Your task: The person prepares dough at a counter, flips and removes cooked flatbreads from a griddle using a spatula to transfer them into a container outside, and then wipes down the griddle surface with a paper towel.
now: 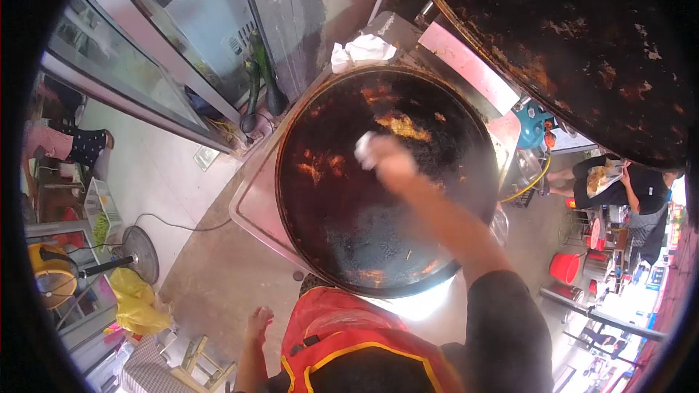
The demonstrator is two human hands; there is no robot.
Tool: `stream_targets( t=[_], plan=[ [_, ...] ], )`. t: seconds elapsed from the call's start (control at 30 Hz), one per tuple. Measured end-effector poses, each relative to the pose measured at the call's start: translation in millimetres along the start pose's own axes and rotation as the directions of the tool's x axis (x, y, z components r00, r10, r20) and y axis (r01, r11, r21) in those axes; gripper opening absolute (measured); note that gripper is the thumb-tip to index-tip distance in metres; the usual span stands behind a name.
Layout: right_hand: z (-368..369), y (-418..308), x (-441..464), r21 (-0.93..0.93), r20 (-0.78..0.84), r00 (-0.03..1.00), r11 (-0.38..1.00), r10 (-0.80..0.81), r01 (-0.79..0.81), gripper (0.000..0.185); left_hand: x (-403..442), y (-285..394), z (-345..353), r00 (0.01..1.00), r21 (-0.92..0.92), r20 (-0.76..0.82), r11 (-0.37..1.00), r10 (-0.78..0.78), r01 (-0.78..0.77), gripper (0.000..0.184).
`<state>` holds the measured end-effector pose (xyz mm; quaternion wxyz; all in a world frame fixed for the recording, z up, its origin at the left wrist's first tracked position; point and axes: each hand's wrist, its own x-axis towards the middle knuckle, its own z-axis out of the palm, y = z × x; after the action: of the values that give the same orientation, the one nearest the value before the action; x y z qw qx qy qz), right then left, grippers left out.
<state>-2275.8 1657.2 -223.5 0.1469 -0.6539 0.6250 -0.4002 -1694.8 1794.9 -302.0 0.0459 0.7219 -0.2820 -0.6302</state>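
A large round blackened pan [349,207] with a raised rim lies in front of me, its surface marked by brown and orange patches. Over its middle, my right hand [393,164] is blurred by motion and closed on a crumpled white wad [365,150], either cloth or paper. My left hand [261,322] hangs low at my left side, away from the pan, fingers loosely apart and nothing in them. At the pan's far edge sits a crumpled white cloth or paper [364,51]. A matching dark round lid or plate [568,44] stands raised at the upper right.
Beneath the pan is a pinkish metal stand [255,207]. Dark green gourds [262,73] lean by the glass door. A fan [140,255], yellow bag [138,302] and wooden stool [200,364] stand left. At right are a teal gas cylinder [533,125], red bucket [566,267] and another person [633,189].
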Motion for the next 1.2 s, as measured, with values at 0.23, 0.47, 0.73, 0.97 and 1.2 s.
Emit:
stream_targets(
  t=[0.23, 0.47, 0.73, 0.97, 1.2],
  plan=[
    [-146.5, 141.6, -82.4, -0.051, -0.551, 0.582, 0.672, 0.598, -0.739, 0.022, -11.4, 24.2, 9.8, 0.996, -0.007, 0.037, 0.997, 0.08, -0.079, 0.038],
    [-73.0, 82.2, 50.5, -0.611, -0.517, 0.797, 0.518, 0.312, -0.599, 0.02, 14.1, -62.5, -33.2, 0.999, -0.018, 0.023, 0.999, -0.046, 0.047, 0.036],
    [74.1, -79.0, 56.3, -0.184, 0.068, 0.988, 0.972, -0.138, 0.149, 0.034, -25.7, 3.5, -20.0, 0.999, -0.075, 0.036, 0.997, -0.021, 0.024, 0.035],
    [-1.5, 33.0, 102.9, -0.474, -0.057, 0.973, 0.864, -0.223, 0.17, 0.017, 5.0, 5.1, -18.3, 0.995, -0.085, 0.08, 0.995, 0.059, -0.052, 0.04],
    [-163.5, 122.8, 23.3, -0.896, -0.095, 0.979, 0.412, 0.182, -0.163, 0.016, 8.2, -4.8, -8.1, 0.999, 0.065, -0.045, 0.998, -0.014, 0.017, 0.039]
  ],
)
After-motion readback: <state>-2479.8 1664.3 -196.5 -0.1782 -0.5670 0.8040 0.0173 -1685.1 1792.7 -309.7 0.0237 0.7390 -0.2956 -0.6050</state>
